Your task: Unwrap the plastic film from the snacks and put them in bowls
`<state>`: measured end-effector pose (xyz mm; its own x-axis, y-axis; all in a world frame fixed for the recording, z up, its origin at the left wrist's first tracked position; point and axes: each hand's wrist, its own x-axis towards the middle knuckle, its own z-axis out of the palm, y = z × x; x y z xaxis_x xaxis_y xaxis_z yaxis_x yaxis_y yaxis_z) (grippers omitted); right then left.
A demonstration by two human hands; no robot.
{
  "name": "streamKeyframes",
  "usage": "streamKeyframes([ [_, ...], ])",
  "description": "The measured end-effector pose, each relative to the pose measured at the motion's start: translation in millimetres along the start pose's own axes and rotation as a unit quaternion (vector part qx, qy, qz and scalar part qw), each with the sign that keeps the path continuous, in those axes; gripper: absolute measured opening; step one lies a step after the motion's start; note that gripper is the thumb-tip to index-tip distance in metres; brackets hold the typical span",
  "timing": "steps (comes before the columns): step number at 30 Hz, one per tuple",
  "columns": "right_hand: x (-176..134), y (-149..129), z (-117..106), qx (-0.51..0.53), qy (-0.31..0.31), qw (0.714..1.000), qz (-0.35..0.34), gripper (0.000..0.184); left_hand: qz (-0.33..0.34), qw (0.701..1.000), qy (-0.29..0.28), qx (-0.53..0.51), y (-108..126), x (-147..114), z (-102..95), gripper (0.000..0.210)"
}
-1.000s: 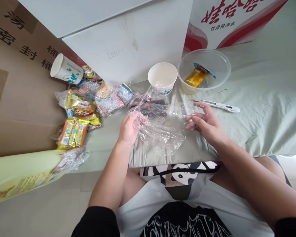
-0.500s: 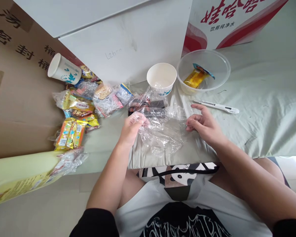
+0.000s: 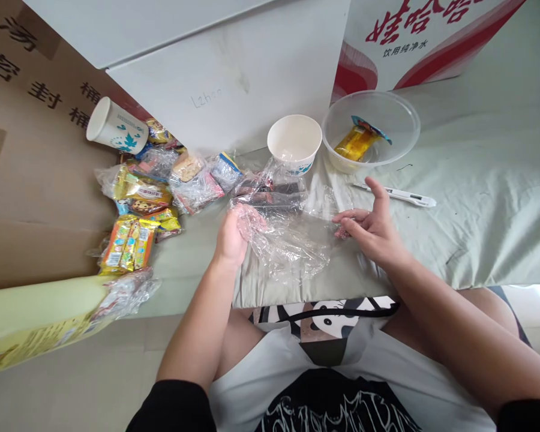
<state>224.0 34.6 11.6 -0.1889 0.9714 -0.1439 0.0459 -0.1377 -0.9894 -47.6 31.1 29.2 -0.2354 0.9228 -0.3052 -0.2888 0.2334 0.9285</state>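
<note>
My left hand is clamped on glossy, crinkled clear film, longest rightward, toward my right hand, whose grip I cannot tell.

1 head-worn camera looks forward and down — nearby — at left hand and right hand.

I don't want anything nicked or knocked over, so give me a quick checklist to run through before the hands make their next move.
1. Left hand holding the clear film: ok.
2. Right hand gripping the film: cannot tell; the fingertips are at its edge.
3. Film smooth: not ok, crumpled.
4. White cutter well away from the right hand: not ok; its tip end lies close by the raised index finger.
5. Paper bowl behind the film upright: ok.
6. Yellow packet inside the clear plastic bowl: ok.
</note>
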Motion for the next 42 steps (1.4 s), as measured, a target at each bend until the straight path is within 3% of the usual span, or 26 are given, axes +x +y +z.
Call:
streamKeyframes([
  [3,1.2,0.3,-0.8,-0.032,-0.006,0.999,0.006,0.033,-0.008,1.0,-0.004,-0.005,1.3,-0.1,0.0,0.045],
  [6,2.2,-0.7,-1.5,-0.064,-0.013,0.998,0.012,0.019,-0.009,1.0,-0.011,-0.004,2.9,-0.1,0.4,0.051],
  [19,4.1,-0.2,-2.1,-0.062,0.001,0.998,-0.01,0.02,0.015,0.999,0.03,-0.024,2.7,3.0,-2.9,0.054],
  [38,3.0,2.2,-3.6,-0.109,-0.021,0.994,0.011,0.015,0.001,0.995,0.063,-0.077,6.4,3.5,-4.3,0.042],
  [40,2.4,3.5,-4.1,-0.095,-0.033,0.995,-0.015,0.023,-0.003,0.995,0.062,-0.076,6.2,3.5,-3.7,0.038],
  [42,1.4,4.7,-4.3,-0.087,-0.058,0.993,-0.049,0.046,-0.007,0.995,0.063,-0.071,6.2,3.8,-3.5,0.034],
])
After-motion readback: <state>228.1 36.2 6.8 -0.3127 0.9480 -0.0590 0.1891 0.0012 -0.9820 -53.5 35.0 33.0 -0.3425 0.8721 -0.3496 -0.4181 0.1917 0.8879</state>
